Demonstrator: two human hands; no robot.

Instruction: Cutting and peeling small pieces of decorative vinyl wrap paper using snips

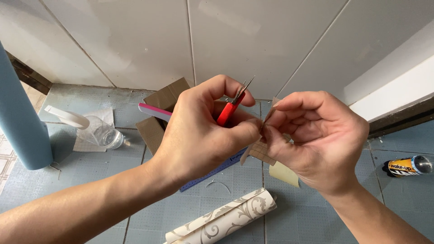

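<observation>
My left hand (203, 131) is closed around red-handled scissors (230, 108), whose metal tips stick up above the fingers. My right hand (316, 135) pinches a small strip of brown tape or paper (262, 151) that hangs between the two hands. Thumb and fingertips of both hands meet at that strip. How the strip is attached is hidden by the fingers.
On the grey tiled floor lie a roll of patterned wallpaper (226, 219), a blue ruler (212, 174), brown cardboard (162, 113), a pale yellow paper piece (285, 174), a clear plastic bottle (97, 131), a small yellow-and-black can (407, 166) and a blue roll (18, 117) at left. White wall panels stand behind.
</observation>
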